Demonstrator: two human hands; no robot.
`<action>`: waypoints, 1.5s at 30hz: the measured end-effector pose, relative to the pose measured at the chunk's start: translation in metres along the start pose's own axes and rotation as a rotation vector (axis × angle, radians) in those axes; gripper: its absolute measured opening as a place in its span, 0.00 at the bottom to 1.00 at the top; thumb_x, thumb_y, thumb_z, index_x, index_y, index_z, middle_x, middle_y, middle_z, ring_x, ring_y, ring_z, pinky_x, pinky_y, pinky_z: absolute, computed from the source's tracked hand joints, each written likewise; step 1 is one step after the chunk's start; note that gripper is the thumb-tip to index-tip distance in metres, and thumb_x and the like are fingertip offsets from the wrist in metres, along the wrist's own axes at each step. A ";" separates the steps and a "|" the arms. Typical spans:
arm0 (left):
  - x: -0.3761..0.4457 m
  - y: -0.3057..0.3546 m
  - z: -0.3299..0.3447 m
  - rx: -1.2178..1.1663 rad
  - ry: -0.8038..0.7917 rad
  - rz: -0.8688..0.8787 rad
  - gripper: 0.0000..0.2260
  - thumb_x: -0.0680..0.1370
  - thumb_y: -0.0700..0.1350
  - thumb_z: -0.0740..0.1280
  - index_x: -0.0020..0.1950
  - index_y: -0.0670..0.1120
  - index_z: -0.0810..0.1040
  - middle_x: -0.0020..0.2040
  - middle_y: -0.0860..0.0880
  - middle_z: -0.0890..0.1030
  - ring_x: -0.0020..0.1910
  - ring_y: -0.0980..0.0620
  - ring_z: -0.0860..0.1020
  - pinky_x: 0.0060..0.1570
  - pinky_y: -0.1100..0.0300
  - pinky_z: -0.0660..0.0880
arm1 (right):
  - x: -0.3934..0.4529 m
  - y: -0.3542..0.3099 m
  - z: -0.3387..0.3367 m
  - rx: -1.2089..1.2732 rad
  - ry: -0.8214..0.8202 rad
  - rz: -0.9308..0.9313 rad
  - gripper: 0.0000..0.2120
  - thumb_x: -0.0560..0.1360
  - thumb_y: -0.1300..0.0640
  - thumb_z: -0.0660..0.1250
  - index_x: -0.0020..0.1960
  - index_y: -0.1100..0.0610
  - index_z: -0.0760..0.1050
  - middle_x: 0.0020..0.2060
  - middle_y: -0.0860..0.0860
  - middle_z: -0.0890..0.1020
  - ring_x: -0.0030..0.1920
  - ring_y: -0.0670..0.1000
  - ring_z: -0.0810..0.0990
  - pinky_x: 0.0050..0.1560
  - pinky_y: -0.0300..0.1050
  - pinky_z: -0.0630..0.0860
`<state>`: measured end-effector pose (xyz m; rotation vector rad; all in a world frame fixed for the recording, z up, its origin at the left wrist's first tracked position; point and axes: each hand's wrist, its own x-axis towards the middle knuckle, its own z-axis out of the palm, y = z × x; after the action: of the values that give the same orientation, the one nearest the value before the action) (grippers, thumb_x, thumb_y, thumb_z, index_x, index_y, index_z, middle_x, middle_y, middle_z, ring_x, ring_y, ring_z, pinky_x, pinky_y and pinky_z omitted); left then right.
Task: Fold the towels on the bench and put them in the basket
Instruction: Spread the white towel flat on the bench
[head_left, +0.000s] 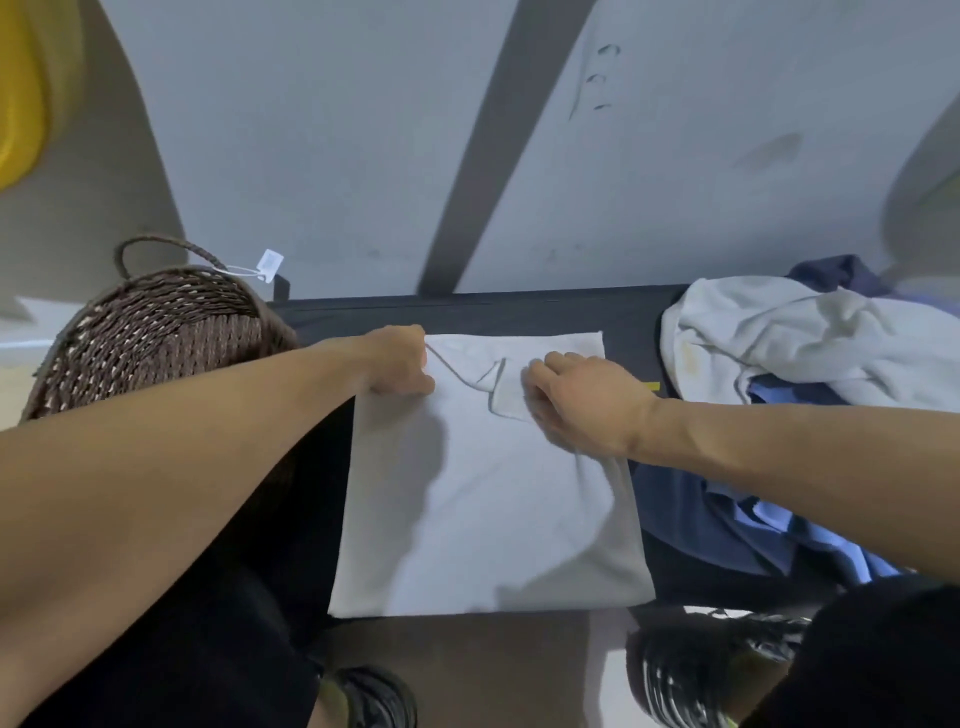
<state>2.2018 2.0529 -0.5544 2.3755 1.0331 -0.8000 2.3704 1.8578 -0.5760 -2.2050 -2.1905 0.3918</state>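
A white towel (488, 519) lies spread flat on the dark bench (545, 312), its near edge hanging over the bench front. My left hand (397, 361) grips the towel's far left corner with curled fingers. My right hand (582, 402) pinches a turned-over flap of the towel near its far right part. A brown woven basket (150, 338) with a handle and a white tag stands at the bench's left end, beside my left forearm.
A heap of unfolded towels, white (805, 338) on top and blue (753, 525) beneath, lies on the right of the bench. A grey wall rises behind the bench. My shoes (691, 670) show on the floor below. A yellow object (21, 93) sits at top left.
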 end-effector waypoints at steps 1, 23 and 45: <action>0.002 -0.002 -0.002 -0.007 -0.030 0.003 0.18 0.77 0.51 0.67 0.60 0.41 0.69 0.55 0.45 0.77 0.52 0.43 0.77 0.53 0.51 0.74 | 0.003 0.001 -0.002 0.037 -0.011 0.025 0.06 0.79 0.51 0.57 0.45 0.51 0.62 0.40 0.46 0.67 0.39 0.53 0.71 0.38 0.44 0.62; 0.016 -0.021 0.009 -0.149 0.019 0.080 0.17 0.75 0.56 0.70 0.53 0.49 0.66 0.43 0.51 0.73 0.45 0.45 0.74 0.45 0.53 0.70 | -0.009 0.023 -0.022 0.379 -0.057 0.105 0.20 0.70 0.36 0.71 0.48 0.48 0.68 0.43 0.43 0.74 0.42 0.47 0.74 0.42 0.44 0.72; 0.019 -0.021 0.008 -0.104 -0.003 0.079 0.17 0.76 0.56 0.68 0.54 0.49 0.65 0.42 0.52 0.72 0.44 0.47 0.74 0.45 0.54 0.71 | 0.004 0.061 -0.021 0.392 0.050 0.706 0.19 0.74 0.40 0.67 0.44 0.57 0.75 0.31 0.47 0.79 0.31 0.44 0.75 0.28 0.39 0.65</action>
<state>2.1941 2.0715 -0.5756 2.3109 0.9491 -0.7040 2.4343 1.8637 -0.5670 -2.6107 -1.1065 0.6826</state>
